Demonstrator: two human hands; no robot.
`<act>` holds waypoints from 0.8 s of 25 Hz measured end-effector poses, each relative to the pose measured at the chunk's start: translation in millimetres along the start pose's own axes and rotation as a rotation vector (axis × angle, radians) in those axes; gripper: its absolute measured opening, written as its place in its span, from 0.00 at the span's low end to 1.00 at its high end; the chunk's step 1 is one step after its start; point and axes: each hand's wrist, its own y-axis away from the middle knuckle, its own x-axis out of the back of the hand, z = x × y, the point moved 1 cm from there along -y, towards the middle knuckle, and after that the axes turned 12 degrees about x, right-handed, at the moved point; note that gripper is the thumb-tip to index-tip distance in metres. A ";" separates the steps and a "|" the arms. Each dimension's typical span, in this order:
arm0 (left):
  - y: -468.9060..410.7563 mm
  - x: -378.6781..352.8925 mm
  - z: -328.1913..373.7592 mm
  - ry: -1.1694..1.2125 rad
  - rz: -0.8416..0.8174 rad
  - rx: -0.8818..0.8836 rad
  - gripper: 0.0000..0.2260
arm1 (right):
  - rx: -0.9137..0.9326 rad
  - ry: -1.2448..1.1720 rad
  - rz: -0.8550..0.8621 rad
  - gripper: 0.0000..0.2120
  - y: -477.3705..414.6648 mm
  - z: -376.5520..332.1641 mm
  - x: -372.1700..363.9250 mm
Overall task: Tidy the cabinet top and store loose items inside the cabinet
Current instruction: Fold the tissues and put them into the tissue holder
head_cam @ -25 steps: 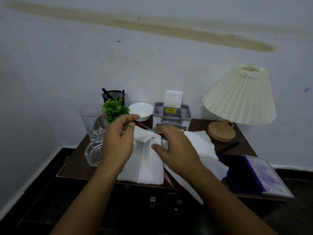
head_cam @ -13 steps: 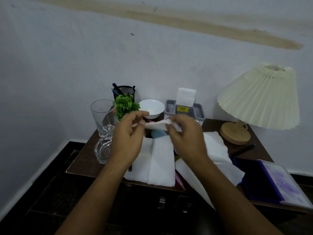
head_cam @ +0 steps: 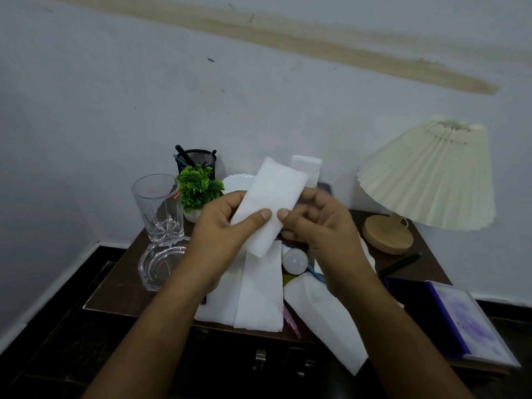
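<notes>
Once low, folded tissue (head_cam: 269, 205) now raised.

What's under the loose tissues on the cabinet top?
Poking out between the tissues: a white bulb, a blue pen tip and a pink edge. Anything else beneath stays covered.

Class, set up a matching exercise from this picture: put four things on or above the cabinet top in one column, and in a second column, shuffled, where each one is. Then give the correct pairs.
Things
1. folded tissue
2. drinking glass
3. light bulb
4. lamp

Places
A. far right of the cabinet top
B. held up between both hands
C. left side, beside the small green plant
D. lying among the tissues, below the right hand

Pairs: 1-B, 2-C, 3-D, 4-A
</notes>
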 end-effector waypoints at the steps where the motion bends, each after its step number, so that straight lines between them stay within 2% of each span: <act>1: 0.1 -3.2 -0.7 0.027 -0.034 0.022 0.09 | -0.008 0.021 -0.003 0.11 1.7 3.3 0.4; 5: -3.3 -11.4 -2.4 0.146 -0.023 0.070 0.05 | 0.026 0.065 0.039 0.06 3.4 7.3 5.7; 8: -4.6 -17.8 -4.4 0.127 0.016 0.053 0.05 | 0.119 0.135 0.142 0.08 1.7 7.7 13.7; 12: -6.4 -19.3 -6.6 0.127 0.111 -0.040 0.10 | 0.097 0.177 0.018 0.09 1.9 7.8 18.2; 15: -5.6 -18.0 -10.2 0.041 -0.011 -0.034 0.11 | 0.040 0.143 -0.040 0.12 3.2 7.9 19.9; 17: -4.0 -18.5 -10.9 0.023 -0.105 0.010 0.14 | 0.022 0.143 -0.036 0.14 3.2 7.4 22.5; 20: -4.1 -17.9 -11.0 0.046 -0.156 0.050 0.21 | 0.003 0.077 -0.012 0.19 3.6 6.2 26.3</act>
